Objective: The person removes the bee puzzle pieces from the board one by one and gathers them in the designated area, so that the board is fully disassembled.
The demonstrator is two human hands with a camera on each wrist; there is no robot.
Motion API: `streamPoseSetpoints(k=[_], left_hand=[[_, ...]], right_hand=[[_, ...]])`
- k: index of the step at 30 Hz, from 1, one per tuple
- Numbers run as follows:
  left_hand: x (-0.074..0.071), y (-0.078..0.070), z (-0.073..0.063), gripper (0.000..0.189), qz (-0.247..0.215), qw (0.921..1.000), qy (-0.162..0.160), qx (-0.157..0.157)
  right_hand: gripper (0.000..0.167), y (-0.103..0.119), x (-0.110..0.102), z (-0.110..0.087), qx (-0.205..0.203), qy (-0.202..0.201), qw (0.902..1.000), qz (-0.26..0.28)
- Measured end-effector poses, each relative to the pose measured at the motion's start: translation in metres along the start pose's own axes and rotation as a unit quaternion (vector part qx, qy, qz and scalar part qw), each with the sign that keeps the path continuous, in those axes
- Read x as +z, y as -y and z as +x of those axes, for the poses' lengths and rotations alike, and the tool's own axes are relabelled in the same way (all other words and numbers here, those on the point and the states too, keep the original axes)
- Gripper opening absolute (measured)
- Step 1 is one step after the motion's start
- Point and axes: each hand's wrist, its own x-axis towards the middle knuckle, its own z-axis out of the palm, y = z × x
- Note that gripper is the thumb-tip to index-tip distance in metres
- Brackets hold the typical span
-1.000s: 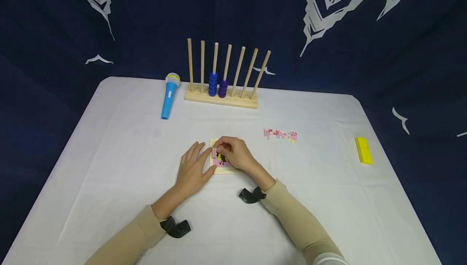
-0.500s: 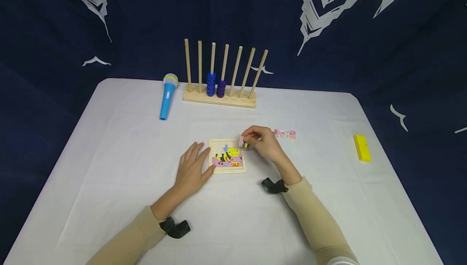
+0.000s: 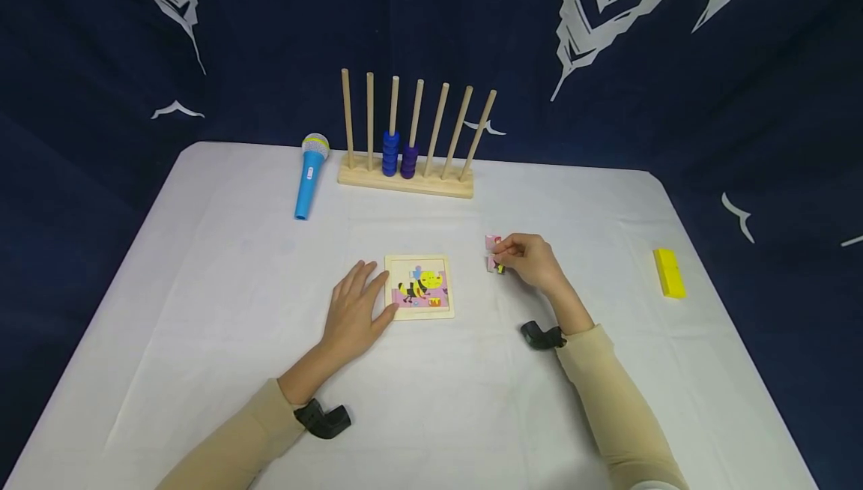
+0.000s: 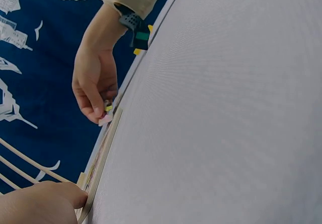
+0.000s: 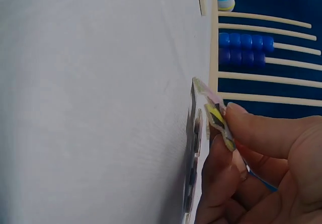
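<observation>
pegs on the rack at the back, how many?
7 pegs, one row on the wooden base. Left to right in head view: two bare, one through blue beads, one through purple beads, three bare. None appear hidden.

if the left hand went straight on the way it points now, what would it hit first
Likely the wooden puzzle frame: the left hand's index finger and thumb lie at its left edge. Beyond, the peg rack looks next, though depth is hard to judge.
</observation>
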Motion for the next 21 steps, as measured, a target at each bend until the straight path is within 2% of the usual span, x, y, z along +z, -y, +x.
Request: streamPoseSetpoints(k=[8,15,21], left_hand=[[0.0006,0.0002,0.0005,0.055,0.001,1.0000,0.000,-0.001],[0.0001,-0.0001,0.0006,0.055,0.000,1.0000,0.001,-0.002],[0.0001,0.0001,0.0007,0.055,-0.001,1.0000,0.007,-0.006]], right_hand=[[0.013,-0.0040,0.0035,0.0040,-0.023,-0.020,0.9992,-0.026],[0.018,-0.0077,0.0085,0.0026,-0.033,-0.044,0.9957,-0.075],[0.017,-0.0058,0.0039,-0.0017,-0.038,-0.070,0.9954,-0.053]])
